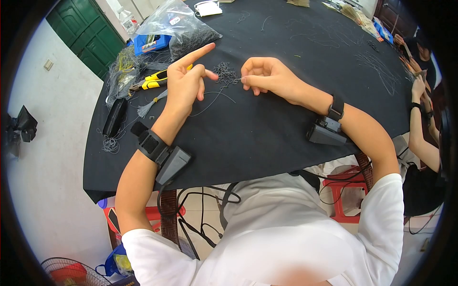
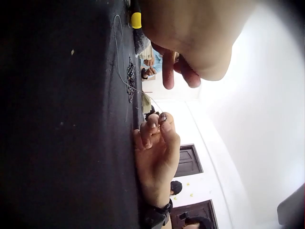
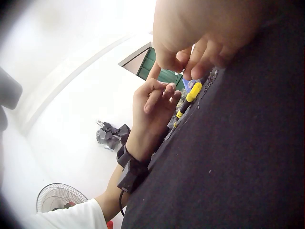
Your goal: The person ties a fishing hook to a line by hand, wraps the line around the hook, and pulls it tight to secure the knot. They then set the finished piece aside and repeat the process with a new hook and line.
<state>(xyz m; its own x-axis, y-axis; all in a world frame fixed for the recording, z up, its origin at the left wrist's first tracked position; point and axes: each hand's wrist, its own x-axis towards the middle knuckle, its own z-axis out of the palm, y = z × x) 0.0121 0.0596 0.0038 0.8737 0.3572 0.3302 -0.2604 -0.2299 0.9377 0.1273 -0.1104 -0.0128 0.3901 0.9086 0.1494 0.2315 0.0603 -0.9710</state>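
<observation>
My right hand (image 1: 275,78) pinches a small dark piece (image 2: 164,117) between thumb and forefinger. A thin grey line (image 2: 151,98) runs from that pinch down to the black table (image 1: 267,143), where it bends in a loop. To the left is my left hand (image 1: 185,86), held above the table, its forefinger stretched out straight and its other fingers loosely bent. No object shows between its fingers. Between and beyond the hands lies a heap of small dark linked pieces (image 1: 226,71).
Yellow-and-black pliers (image 1: 152,84) and a tied bundle of pale lines (image 1: 151,105) lie left of my left hand. Behind stand a plastic bag of dark pieces (image 1: 188,40) and a blue box (image 1: 145,45). A black pouch (image 1: 114,118) is near the left edge. Another person's arm (image 1: 422,128) is at right.
</observation>
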